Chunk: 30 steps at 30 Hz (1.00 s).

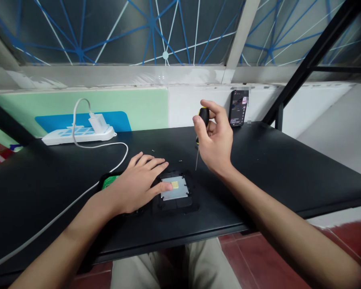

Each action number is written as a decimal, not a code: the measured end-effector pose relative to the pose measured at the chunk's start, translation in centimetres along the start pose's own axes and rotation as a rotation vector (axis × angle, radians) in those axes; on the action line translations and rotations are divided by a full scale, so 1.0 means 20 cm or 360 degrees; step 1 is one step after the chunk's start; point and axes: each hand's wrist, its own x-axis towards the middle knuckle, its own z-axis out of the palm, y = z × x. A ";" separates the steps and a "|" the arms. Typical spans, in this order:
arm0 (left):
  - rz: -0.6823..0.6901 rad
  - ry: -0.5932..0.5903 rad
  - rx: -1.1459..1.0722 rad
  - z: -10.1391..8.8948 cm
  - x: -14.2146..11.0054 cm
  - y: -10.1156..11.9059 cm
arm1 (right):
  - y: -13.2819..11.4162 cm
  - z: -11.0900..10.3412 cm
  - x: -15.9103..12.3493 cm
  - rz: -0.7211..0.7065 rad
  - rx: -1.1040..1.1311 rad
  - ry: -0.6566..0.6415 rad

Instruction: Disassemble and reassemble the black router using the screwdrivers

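Observation:
My right hand (216, 136) is closed round the black and yellow handle of a screwdriver (203, 115), whose thin metal shaft points down above the desk. Below and left of it lies a black device housing (176, 204) with a silver metal plate (180, 192) and a small yellowish square (175, 184) on the plate. My left hand (142, 180) is spread flat, its thumb over the plate beside the square. Under that hand, a green circuit board (110, 181) in a black casing is mostly hidden. Two tiny screw-like pieces, one of them a small screw (180, 161), lie behind the housing.
A white power strip (78, 136) with a white charger (98, 123) stands at the back left. Its white cable (120, 160) runs across the left of the black desk (276, 172). A phone (238, 108) leans against the wall at the back right.

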 end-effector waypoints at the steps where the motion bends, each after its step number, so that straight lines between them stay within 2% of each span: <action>1: -0.0003 0.0001 0.0000 0.00 0.00 0.00 | 0.00 -0.01 0.01 0.0013 -0.0125 -0.0033; 4: -0.0018 -0.0001 -0.0025 -0.01 0.00 0.00 | 0.01 -0.04 0.04 0.0128 -0.0537 -0.0293; 7: -0.0044 -0.0003 -0.0061 -0.04 -0.01 0.02 | 0.04 -0.05 0.04 0.0312 -0.0934 -0.0731; 9: -0.0048 -0.0013 -0.0064 -0.07 -0.01 0.04 | 0.07 -0.04 0.03 0.0391 -0.1092 -0.0979; 11: -0.0030 -0.0042 -0.0046 -0.09 -0.02 0.06 | 0.10 -0.03 0.02 0.0418 -0.1147 -0.1114; 17: 0.0020 -0.0137 -0.0005 -0.10 -0.05 0.11 | 0.15 -0.01 0.00 0.0385 -0.1130 -0.1250; 23: -0.0001 -0.0165 -0.0028 -0.10 -0.06 0.11 | 0.16 -0.01 -0.01 0.0386 -0.1142 -0.1289; 26: -0.0016 -0.0179 -0.0030 -0.11 -0.05 0.10 | 0.14 -0.01 -0.01 0.0386 -0.1167 -0.1219; 28: -0.0013 -0.0176 -0.0025 -0.11 -0.05 0.10 | 0.11 -0.02 0.00 0.0350 -0.1151 -0.1096; 30: -0.0003 -0.0152 -0.0026 -0.11 -0.05 0.09 | 0.07 -0.04 0.01 0.0249 -0.0963 -0.0994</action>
